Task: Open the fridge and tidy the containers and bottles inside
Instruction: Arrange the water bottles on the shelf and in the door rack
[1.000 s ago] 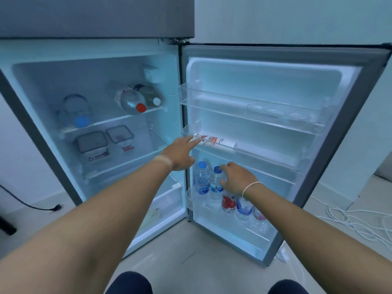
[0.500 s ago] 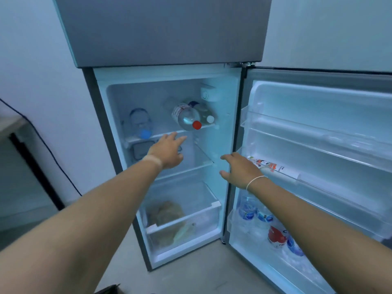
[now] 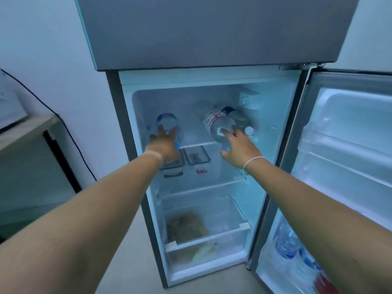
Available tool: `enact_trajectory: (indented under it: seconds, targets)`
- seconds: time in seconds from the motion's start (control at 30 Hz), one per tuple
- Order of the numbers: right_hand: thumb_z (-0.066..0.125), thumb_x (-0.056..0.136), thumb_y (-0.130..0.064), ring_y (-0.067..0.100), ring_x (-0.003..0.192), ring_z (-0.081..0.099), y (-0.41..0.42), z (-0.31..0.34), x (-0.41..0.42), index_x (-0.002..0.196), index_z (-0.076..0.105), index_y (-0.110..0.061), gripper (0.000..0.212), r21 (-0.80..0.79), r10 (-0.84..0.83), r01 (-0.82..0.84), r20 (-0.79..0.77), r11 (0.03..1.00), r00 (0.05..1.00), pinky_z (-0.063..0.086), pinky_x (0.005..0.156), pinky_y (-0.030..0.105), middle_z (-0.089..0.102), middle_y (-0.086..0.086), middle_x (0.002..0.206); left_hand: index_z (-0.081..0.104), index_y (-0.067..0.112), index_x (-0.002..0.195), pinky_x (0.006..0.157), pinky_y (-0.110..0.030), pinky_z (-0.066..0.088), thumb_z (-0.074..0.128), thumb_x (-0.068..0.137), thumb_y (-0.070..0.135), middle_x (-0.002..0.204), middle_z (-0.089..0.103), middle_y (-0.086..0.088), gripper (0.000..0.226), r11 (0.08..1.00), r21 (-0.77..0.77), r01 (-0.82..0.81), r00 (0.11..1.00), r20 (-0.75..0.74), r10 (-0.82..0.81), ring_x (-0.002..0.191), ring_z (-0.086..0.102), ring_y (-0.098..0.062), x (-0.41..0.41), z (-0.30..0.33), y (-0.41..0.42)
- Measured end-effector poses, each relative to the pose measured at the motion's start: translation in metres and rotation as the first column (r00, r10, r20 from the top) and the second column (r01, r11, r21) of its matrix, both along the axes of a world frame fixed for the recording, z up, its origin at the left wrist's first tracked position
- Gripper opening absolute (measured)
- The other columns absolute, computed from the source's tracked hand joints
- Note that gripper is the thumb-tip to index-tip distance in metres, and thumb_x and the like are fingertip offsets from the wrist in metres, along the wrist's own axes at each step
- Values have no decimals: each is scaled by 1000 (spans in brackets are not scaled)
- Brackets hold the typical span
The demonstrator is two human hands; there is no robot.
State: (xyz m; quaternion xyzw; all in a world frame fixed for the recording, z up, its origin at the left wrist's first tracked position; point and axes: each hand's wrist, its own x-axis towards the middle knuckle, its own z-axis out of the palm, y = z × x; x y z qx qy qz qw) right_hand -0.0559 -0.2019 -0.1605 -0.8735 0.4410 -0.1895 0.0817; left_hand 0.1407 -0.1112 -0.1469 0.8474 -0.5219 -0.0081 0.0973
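Note:
The fridge (image 3: pixel 212 81) stands open, its door (image 3: pixel 347 145) swung to the right. On the top shelf a clear bottle (image 3: pixel 167 124) lies at the left and a labelled bottle (image 3: pixel 216 122) lies at the right, with a white-capped bottle (image 3: pixel 246 126) beside it. My left hand (image 3: pixel 163 145) reaches to the left bottle, fingers spread against its front. My right hand (image 3: pixel 237 147) touches the neck end of the labelled bottle, fingers apart. Two lidded containers (image 3: pixel 196 155) sit on the shelf below; my left hand covers part of one.
A clear crisper drawer (image 3: pixel 207 238) at the bottom holds bagged produce. Several bottles (image 3: pixel 288 242) stand in the lowest door bin. A wooden table (image 3: pixel 25 130) and a black cable (image 3: pixel 70 132) are at the left wall.
Both hands have left the door shelves and risen to the top shelf inside the fridge, each now touching a lying bottle. The view has shifted left and up.

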Motion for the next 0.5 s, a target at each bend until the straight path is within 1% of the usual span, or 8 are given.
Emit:
enact_trajectory:
  seconds: [0.07,0.13,0.2,0.27,0.3,0.37,0.43,0.5]
  targets:
    - [55,87,-24,32,142,26,-17,-1,5,148,24,-29,68,23,-20,21,-31,1000,999,40,105,41,9,6,160,-1,31,151,107,-37,37,57,86,31,159,-11,-14,87,999,14,-46,997,-66,46,135,36,-42,10,-3,-9]
    - [52,89,-23,33,142,26,-29,-4,9,148,22,-33,67,52,-36,39,-56,998,998,41,103,42,3,6,161,-8,32,151,105,-35,39,60,84,33,159,-16,-15,95,998,13,-67,984,-164,68,135,41,-38,17,-6,-14]
    - [49,91,-17,36,136,36,-39,-9,13,148,22,-36,66,87,-45,49,-53,995,998,48,94,44,0,8,161,-8,35,150,104,-33,39,64,82,30,160,-11,-14,99,997,-34,-68,963,-263,56,137,41,-34,21,-11,-22]
    - [44,92,-9,36,132,43,-48,-15,17,147,24,-38,65,105,-56,60,-35,993,998,49,91,40,1,10,160,-1,37,150,104,-30,38,68,78,28,160,2,-13,100,992,-121,-46,951,-309,6,138,38,-29,21,-18,-30]
    - [40,92,-4,37,130,45,-51,-16,18,146,26,-39,65,91,-68,70,-25,993,997,49,91,38,5,12,160,3,37,150,104,-29,38,69,76,28,159,8,-12,99,986,-164,-33,949,-314,-21,138,38,-28,19,-19,-33]
    - [35,92,1,38,124,50,-58,-19,20,144,30,-41,67,49,-96,98,-25,994,995,50,90,39,17,16,157,6,38,149,102,-30,39,70,74,29,156,14,-12,99,977,-213,-21,940,-336,-53,136,40,-29,15,-24,-40]
    - [34,92,2,39,113,56,-64,-21,22,144,30,-39,66,13,-104,104,-31,994,994,50,86,39,36,22,145,7,39,149,102,-30,39,70,74,28,156,15,-10,99,969,-246,-3,924,-372,-91,135,40,-29,8,-27,-48]
    - [34,92,1,39,105,58,-69,-23,24,145,29,-37,65,8,-98,98,-34,995,995,47,77,35,50,25,129,6,40,149,97,-26,37,70,74,28,157,12,-8,99,965,-262,21,910,-395,-127,136,38,-27,-5,-31,-58]
